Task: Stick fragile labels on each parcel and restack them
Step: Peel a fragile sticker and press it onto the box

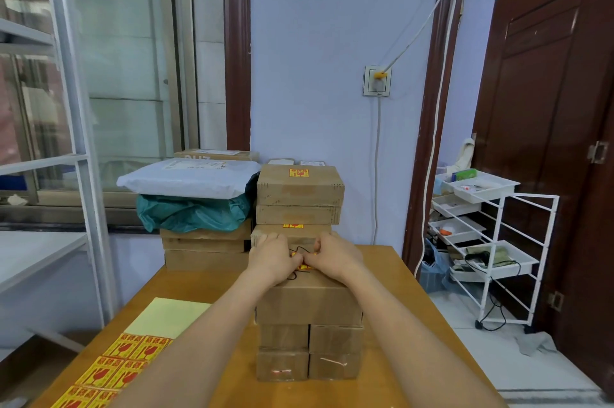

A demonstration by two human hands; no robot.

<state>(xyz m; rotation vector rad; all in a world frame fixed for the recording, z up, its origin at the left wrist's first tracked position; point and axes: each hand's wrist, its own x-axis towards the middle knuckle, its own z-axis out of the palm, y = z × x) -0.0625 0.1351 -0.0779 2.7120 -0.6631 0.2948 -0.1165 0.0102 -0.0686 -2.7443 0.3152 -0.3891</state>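
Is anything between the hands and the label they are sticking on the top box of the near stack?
Nothing visible. Both the left hand and right hand already press the fragile label onto the top box, meeting over it; only a thin dark cord loops beside the fingers.

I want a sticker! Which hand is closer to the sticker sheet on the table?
Left. The left hand is up on the near box stack, on the sheet's side; the right hand is farther right of the sticker sheet.

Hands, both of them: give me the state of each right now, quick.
Left hand: fingers pressing the fragile label onto the top parcel, no curled grip.
Right hand: same, pressing the label's other side.
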